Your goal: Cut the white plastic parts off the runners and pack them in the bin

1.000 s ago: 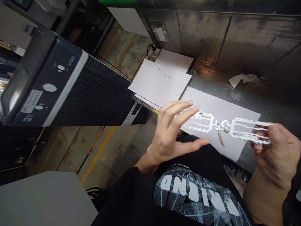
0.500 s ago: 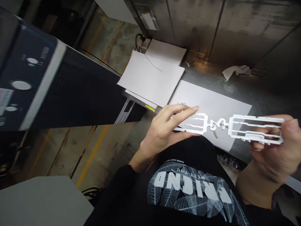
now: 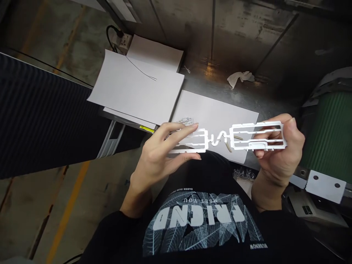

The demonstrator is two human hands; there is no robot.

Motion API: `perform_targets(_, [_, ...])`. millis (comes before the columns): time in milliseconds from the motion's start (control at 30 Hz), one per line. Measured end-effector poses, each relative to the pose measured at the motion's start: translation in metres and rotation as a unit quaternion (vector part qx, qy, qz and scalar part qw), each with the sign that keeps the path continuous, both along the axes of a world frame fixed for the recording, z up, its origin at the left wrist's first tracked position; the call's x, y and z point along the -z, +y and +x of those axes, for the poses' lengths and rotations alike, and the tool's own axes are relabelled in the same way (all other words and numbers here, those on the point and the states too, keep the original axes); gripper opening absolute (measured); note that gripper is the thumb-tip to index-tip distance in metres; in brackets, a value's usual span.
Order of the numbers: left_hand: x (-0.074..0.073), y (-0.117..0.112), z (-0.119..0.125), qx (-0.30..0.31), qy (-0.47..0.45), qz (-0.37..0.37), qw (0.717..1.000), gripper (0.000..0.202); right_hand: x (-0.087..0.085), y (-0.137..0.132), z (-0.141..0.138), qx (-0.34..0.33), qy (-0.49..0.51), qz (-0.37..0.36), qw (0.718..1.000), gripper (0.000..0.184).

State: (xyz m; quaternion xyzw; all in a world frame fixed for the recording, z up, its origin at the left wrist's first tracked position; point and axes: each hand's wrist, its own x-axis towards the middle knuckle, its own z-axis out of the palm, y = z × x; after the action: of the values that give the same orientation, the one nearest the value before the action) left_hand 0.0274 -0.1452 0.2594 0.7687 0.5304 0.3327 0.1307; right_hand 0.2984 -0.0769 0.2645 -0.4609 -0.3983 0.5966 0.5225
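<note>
Both my hands hold one white moulded plastic part [image 3: 220, 138]: two flat open frames joined by a thin curved runner in the middle. My left hand [image 3: 159, 156] pinches the left frame between thumb and fingers. My right hand [image 3: 277, 154] grips the right frame, fingers curled behind it and thumb on top. The part hangs level above a white paper sheet [image 3: 214, 112] on the metal bench. A small tan sliver [image 3: 228, 147] lies on the sheet under the runner.
A stack of white sheets [image 3: 137, 86] with a thin wire lies at the bench's left end, beside a power socket [image 3: 123, 38]. A crumpled white rag [image 3: 240, 77] lies farther back. A black ribbed machine [image 3: 41, 117] is at the left, a green belt conveyor [image 3: 330, 128] at the right.
My view has swung right and down, so the machine's control panel has left the picture and the conveyor has come in. My left hand closed its fingers on the left frame.
</note>
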Motion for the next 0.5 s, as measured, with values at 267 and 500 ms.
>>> perform_targets(267, [-0.01,-0.001,0.015,-0.041,-0.225,-0.26,0.938,0.033,-0.003,-0.006,-0.006,-0.017,-0.032,0.022,0.999,0.027])
perform_targets(500, [-0.019,0.004,0.019,-0.043,-0.42,-0.434,0.796,0.021,-0.003,-0.003,-0.001,0.018,-0.066,0.058,0.996,0.021])
